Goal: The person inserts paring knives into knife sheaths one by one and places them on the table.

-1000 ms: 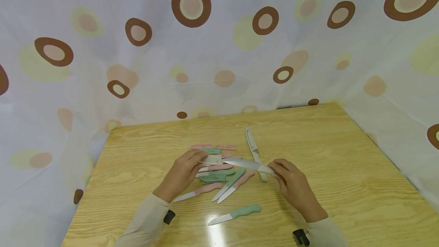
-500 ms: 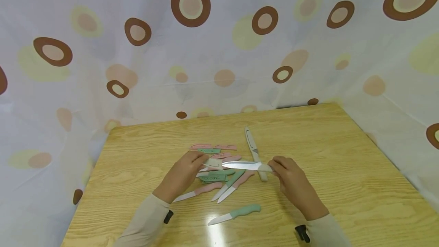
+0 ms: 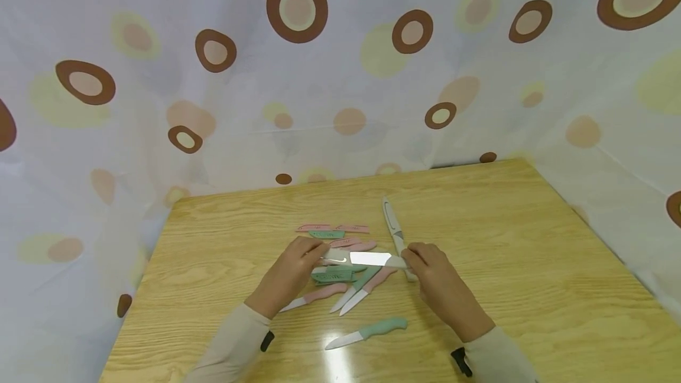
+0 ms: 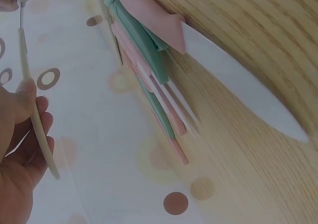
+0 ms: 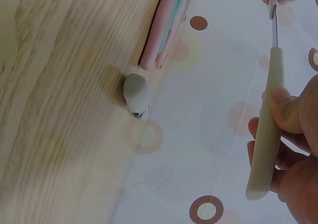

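My left hand [image 3: 289, 273] pinches a cream blade sheath [image 3: 336, 257], seen edge-on as a thin strip in the left wrist view. With my right hand [image 3: 438, 279] I grip the cream handle [image 5: 268, 119] of a knife [image 3: 370, 259]. Its tip end is inside the sheath's mouth, while the part of the blade near the handle shows bare and shiny. Both are held level above a cluster of knives. Behind my right fingers lies a second cream knife [image 3: 391, 217] with its blade covered.
Below my hands lie pink-handled knives [image 3: 327, 292] and green-handled ones, with bare white blades. One green-handled knife [image 3: 383, 327] lies apart, nearer the front. Pink sheaths [image 3: 353, 229] and green sheaths [image 3: 333, 276] lie among them. A patterned cloth [image 3: 346, 75] stands behind the wooden table [image 3: 239, 217].
My right hand has moved left with the knife, so more of the blade is inside the sheath. Half a second ago the tip was only at its mouth.
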